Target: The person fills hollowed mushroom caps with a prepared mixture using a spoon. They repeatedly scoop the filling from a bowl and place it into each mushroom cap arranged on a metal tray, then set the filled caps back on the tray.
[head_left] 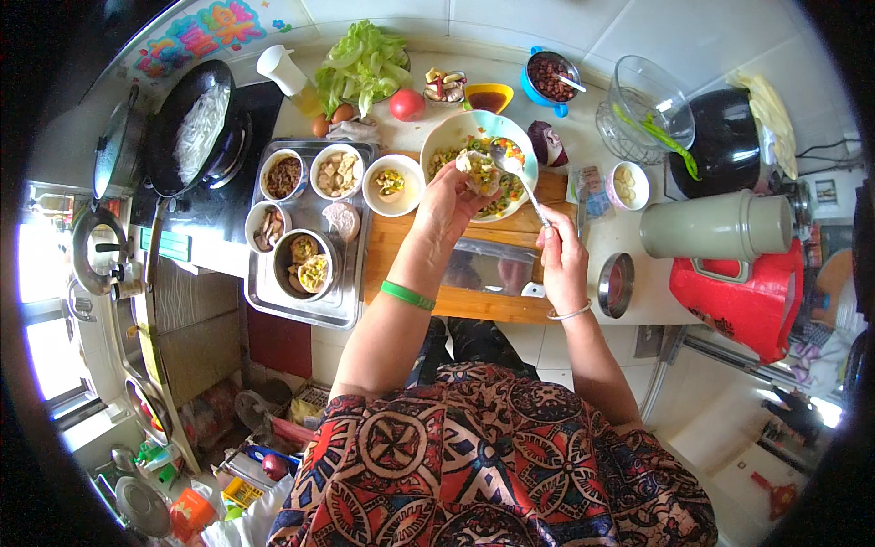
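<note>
My left hand (pixel 448 205) holds a pale piece of food (pixel 480 171) topped with diced vegetables above a large white bowl (pixel 437 133) of chopped vegetable mix. In my right hand (pixel 564 256) is a metal spoon (pixel 530 191), its bowl carrying colourful diced vegetables beside that piece. Left of the large bowl, a small white bowl (pixel 409 205) holds a similar topped piece. A steel tray (pixel 342 301) carries several small bowls, a round metal container (pixel 279 273) with topped pieces, and a loose pale slice (pixel 342 220).
A cleaver (pixel 489 263) lies on the wooden cutting board (pixel 396 290) under my wrists. Lettuce (pixel 366 61), a tomato (pixel 407 105) and a blue-handled bowl (pixel 526 78) stand behind. A wok (pixel 160 130) sits left; a glass bowl (pixel 632 75) and grey-green flask (pixel 711 224) stand right.
</note>
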A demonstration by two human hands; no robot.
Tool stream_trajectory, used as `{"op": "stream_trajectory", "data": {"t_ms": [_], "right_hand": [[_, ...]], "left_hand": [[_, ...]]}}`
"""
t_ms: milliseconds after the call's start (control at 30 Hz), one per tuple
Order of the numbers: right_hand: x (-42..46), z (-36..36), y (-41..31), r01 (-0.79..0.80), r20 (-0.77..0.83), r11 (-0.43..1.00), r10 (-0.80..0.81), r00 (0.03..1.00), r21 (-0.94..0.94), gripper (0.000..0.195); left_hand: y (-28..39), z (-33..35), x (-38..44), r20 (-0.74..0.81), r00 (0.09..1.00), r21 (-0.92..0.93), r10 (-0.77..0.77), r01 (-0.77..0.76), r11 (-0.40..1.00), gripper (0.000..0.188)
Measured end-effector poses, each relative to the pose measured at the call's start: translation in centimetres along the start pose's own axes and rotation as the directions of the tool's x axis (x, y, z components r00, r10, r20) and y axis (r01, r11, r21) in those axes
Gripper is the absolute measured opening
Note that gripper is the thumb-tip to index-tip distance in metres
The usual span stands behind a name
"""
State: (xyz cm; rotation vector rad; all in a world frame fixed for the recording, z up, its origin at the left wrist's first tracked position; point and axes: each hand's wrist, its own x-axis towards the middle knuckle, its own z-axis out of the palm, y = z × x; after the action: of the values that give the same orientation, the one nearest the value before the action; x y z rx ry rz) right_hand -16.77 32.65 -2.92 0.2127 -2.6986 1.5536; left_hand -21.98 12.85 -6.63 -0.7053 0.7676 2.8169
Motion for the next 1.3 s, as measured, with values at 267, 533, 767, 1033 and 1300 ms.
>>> {"op": "stream_trajectory", "data": {"t_ms": [267,533,767,1033,1300], "right_hand": [[0.7,-0.2,-1.4,0.021,0.133,1.0,-0.023,0.991,0.012,0.035],[1.9,-0.9,-3.3,0.097,0.091,0.979,-0.082,0.992,-0.179,0.028],[2.1,-0.5,-3.1,0.111,0.103,0.94,-0.082,0.991,-0.323,0.026],[2.0,0.9,-5.4,0.237,0.089,0.902,-0.22,0.972,-0.36,0.033],[3.1,-0.8,-3.1,0.169,-0.037,0.907,-0.199,0.979,-0.386,0.03]], "left_hand": [[-0.1,0.4,-0.1,-0.001,1.0,0.014,0.02,-0.02,1.0,0.039],[-0.1,0.9,-0.9,-0.053,0.998,-0.007,0.024,-0.025,1.0,0.043],[-1.2,0.6,-0.8,-0.084,0.995,0.0,0.047,-0.048,0.999,0.035],[-1.0,0.5,0.3,-0.112,0.989,-0.02,0.092,-0.095,0.995,0.029],[2.9,-0.9,-0.1,-0.074,0.987,-0.111,0.14,-0.148,0.983,0.037]]}}
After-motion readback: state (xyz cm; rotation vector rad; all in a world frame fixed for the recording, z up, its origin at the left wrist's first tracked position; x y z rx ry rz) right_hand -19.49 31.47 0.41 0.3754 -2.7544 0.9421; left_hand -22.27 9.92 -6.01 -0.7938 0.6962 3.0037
